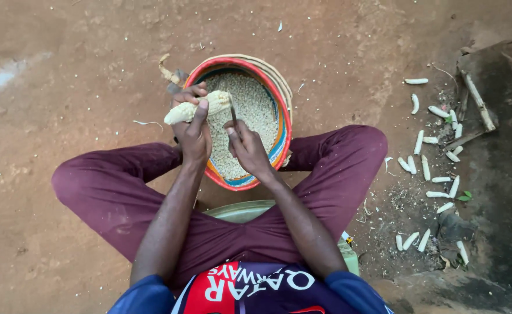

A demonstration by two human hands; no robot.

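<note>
Both forearms reach over a basket (283,125) of kernels; left hand (193,132) grips a corn cob (201,108), right hand (248,149) clasps a thin blade (233,111) touching it.

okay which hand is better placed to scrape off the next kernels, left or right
Probably the right hand: it holds a thin blade against the corn cob above the basket of kernels. The left hand is wrapped around the cob, steadying it.

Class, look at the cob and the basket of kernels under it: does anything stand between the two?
Nothing visible does. The left hand holds the cob directly over the open basket, the right hand holds a thin blade against it, and the kernels lie uncovered below.
</note>
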